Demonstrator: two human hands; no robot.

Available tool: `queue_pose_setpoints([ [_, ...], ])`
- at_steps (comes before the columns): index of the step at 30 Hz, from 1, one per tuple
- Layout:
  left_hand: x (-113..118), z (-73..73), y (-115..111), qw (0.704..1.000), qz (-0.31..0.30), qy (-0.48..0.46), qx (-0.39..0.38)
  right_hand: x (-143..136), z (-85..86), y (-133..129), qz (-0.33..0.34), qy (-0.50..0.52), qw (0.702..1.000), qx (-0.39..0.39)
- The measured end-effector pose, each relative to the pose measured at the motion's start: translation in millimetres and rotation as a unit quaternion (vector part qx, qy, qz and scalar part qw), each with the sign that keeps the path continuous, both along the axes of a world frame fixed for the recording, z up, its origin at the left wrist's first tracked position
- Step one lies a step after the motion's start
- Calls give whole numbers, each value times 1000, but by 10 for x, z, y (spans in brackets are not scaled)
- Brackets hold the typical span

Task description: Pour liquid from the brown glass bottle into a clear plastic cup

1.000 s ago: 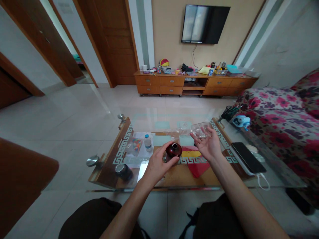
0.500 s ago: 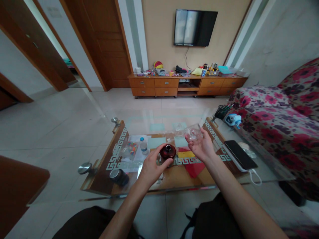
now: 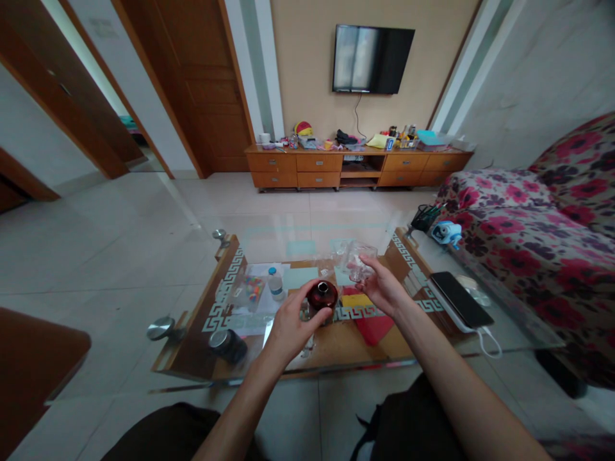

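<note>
Head cam: our L hand (image 3: 291, 321) grips the dark-red bottle (image 3: 321, 298); our R hand (image 3: 383, 285), farther R, pinches a clear box-like pc (image 3: 358, 254). Bottle's prob. uncapped; neither's let go yet.

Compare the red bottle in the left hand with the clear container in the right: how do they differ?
Colour: the red bottle is dark, while the clear container is colourless and see-through.
Shape: the red bottle is rounded with a narrow neck; the clear container looks boxier, with straighter edges.
Place: the left hand holds the red bottle; the right hand holds the clear container slightly farther forward.
Shared: both look shiny.
</note>
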State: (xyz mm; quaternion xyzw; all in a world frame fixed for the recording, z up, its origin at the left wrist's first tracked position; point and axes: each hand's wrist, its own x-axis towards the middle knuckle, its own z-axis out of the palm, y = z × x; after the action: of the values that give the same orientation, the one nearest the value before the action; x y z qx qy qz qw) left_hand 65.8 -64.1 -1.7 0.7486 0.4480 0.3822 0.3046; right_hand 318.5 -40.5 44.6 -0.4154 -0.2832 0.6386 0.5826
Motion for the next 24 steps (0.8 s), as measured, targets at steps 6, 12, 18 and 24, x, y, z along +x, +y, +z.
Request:
queue_pose_setpoints([
  [6,3,20,1,1000,-2,0,2,65,-50,40,-31,5,999,-43],
  [12,0,3,5,1000,-1,4,-1,85,-24,6,-38,-22,998,-50],
  [18,10,-3,1,1000,1,4,3,110,-60,24,-74,-230,970,-11],
  [24,10,19,-7,1000,1,2,6,136,-119,46,-139,-498,853,70],
])
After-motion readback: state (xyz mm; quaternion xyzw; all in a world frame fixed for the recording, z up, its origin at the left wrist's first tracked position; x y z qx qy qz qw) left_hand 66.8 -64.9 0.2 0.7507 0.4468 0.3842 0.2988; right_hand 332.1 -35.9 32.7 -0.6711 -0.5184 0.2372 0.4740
